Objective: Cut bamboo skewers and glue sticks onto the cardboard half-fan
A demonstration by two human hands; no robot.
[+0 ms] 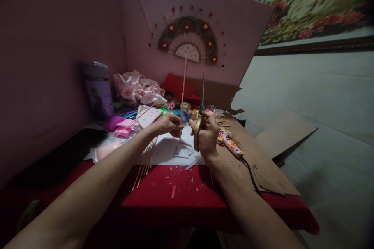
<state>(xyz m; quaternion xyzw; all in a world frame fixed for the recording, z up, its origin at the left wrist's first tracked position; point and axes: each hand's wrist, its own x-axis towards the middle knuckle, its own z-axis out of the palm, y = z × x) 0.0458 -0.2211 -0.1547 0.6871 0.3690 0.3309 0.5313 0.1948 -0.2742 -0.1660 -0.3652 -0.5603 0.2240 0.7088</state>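
Observation:
My left hand pinches a thin wooden stick near its lower end and holds it upright over the white sheet. In my right hand is a pair of scissors with gold-coloured handles. Their blades point upward, close together, just right of the stick and apart from it. Below my left hand lie several loose sticks, reaching over the red tablecloth. Small cut scraps are scattered on the sheet. Behind the stick, a half-round fan decoration with yellow flowers is on the pink board.
A purple tumbler and crumpled pink cloth stand at the back left. A flowered glue gun with a black cord rests on cardboard at right. The pink board rises behind; a framed picture hangs on the wall.

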